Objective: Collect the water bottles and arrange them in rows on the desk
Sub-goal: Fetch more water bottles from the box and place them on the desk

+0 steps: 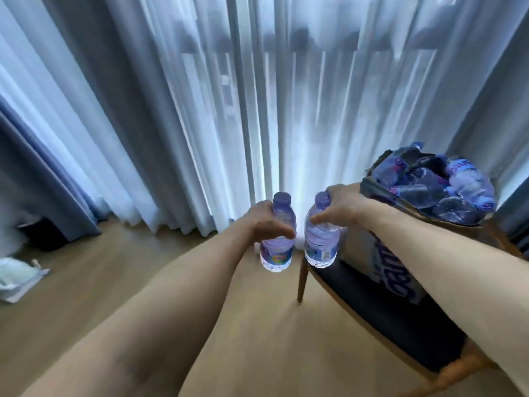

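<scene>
My left hand (267, 222) grips a clear water bottle (277, 253) with a blue cap around its middle, holding it upright in the air above the wooden floor. My right hand (340, 206) holds a second water bottle (321, 247) near its neck, upright, just right of the first. The two bottles hang side by side, a small gap between them. Behind my right forearm an opened plastic-wrapped pack of water bottles (432, 193) sits on a chair, with several bottles lying in it. No desk is in view.
The wooden chair (380, 305) with a dark seat stands at the right, one leg near the bottles. Sheer white curtains (229, 110) fill the back, darker blue drapes at the left. A pale bundle (17, 277) lies on the floor at the far left.
</scene>
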### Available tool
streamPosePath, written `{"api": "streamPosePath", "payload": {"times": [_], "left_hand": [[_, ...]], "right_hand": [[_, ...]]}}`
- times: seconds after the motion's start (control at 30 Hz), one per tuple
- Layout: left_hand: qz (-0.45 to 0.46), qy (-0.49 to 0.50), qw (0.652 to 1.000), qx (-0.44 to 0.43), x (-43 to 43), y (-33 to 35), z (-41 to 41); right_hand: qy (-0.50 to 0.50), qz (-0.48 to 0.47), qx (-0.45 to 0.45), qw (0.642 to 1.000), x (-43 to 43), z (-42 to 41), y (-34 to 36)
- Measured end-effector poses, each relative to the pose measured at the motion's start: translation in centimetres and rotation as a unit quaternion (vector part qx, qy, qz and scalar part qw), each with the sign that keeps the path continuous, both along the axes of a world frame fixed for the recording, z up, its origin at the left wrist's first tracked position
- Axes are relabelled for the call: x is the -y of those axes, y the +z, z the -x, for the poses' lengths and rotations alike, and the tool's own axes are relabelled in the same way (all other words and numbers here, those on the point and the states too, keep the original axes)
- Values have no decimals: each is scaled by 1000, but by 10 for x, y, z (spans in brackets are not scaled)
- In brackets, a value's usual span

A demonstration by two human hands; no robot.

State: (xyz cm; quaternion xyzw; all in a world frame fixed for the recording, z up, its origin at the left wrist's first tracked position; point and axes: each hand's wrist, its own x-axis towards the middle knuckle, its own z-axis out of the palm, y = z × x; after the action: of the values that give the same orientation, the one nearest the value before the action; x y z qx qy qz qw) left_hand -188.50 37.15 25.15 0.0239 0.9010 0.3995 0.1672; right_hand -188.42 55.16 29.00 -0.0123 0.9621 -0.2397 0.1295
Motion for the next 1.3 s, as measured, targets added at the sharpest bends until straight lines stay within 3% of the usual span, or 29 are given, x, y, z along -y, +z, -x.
{"api": "streamPosePath", "payload": {"times": [0.17,0.33,0.93,1.1,1.3], "left_hand": [[7,91,996,-6,134,49,-10],[25,199,979,-35,250,93,-30],[51,529,845,-54,579,154,-70],[52,593,802,-52,656,157,-85],[48,629,775,-27,751,151,-111]], "right_hand": [[62,87,-27,994,124,16,35],[163,114,-40,979,246,25,76],[457,86,-37,885,651,68,135],[510,90,-27,855,751,66,138],[552,100,-16,828,869,47,126]]}}
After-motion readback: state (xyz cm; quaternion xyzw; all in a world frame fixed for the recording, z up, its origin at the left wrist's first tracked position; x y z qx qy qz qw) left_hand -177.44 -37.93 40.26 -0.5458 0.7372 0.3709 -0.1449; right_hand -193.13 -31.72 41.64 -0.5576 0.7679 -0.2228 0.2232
